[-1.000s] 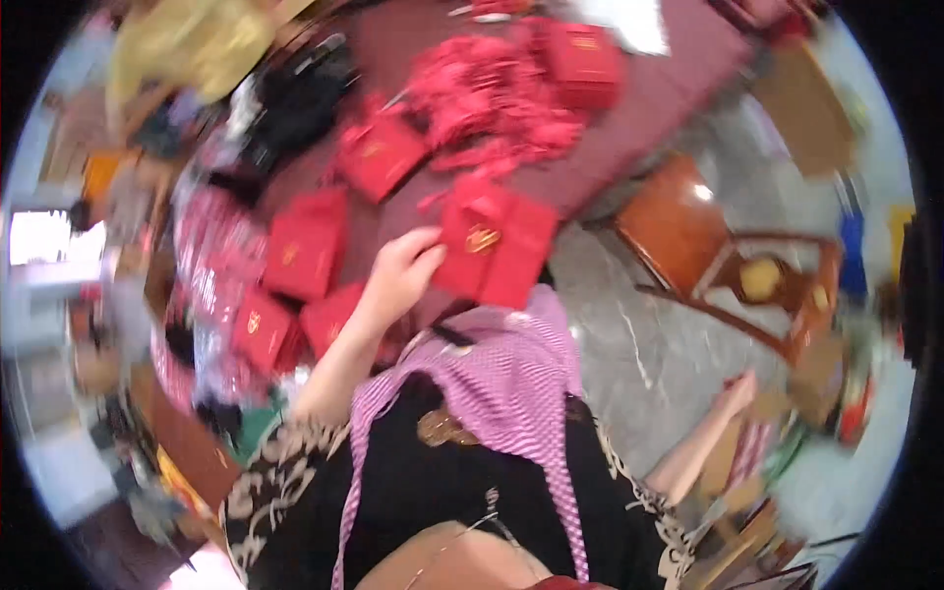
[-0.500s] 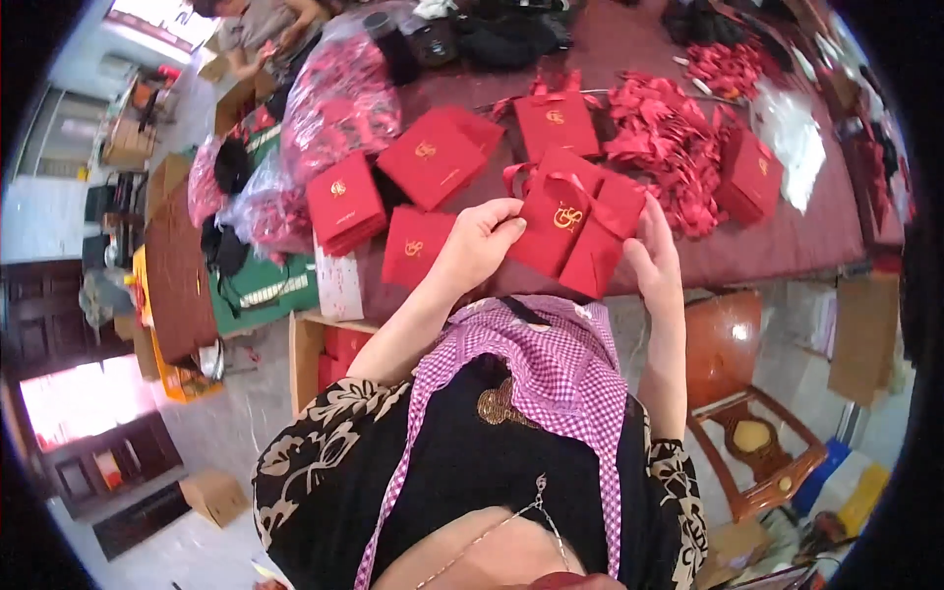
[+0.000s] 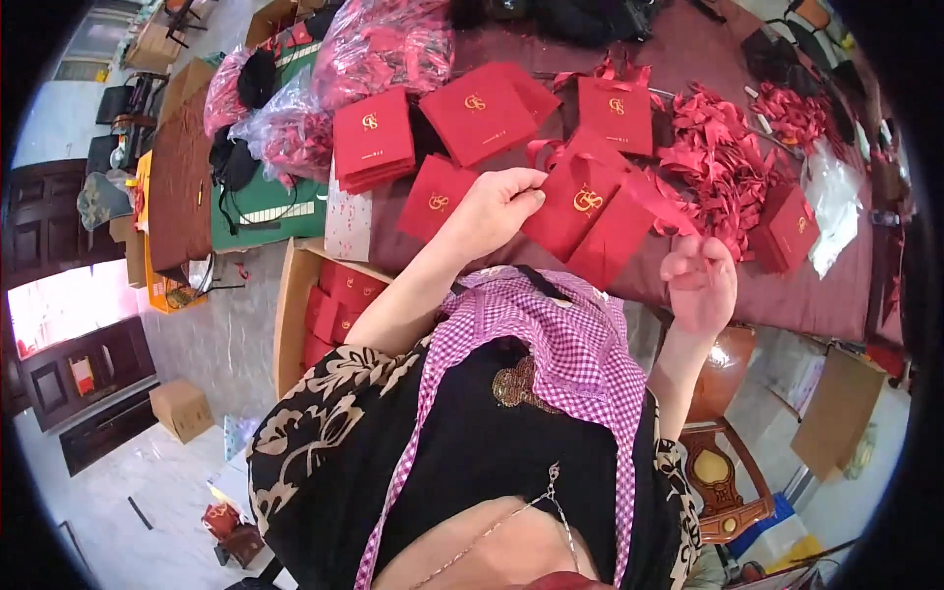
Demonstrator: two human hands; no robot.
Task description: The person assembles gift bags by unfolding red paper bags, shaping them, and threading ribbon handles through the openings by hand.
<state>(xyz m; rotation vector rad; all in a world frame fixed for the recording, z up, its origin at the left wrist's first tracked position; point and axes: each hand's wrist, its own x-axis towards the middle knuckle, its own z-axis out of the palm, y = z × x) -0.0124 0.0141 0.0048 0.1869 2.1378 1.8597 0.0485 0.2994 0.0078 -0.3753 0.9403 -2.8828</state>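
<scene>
Over table [image 3: 777,293] | left fingers [image 3: 531,201] pinch red bag [image 3: 587,208] by left edge | right fingers [image 3: 715,252] curled, seemingly on ribbon [image 3: 661,201]

satiny red ribbon [image 3: 661,204], matt paper bag [image 3: 580,218]

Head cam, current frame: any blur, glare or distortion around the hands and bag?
Head view, centre: red bag fairly sharp, right hand slightly soft, possibly motion blur; head view, left: bright patch washed out; head view, upper left: glare on the clear plastic bag; head view, towards the rim: table edge bent by the fisheye, corners black.
</scene>
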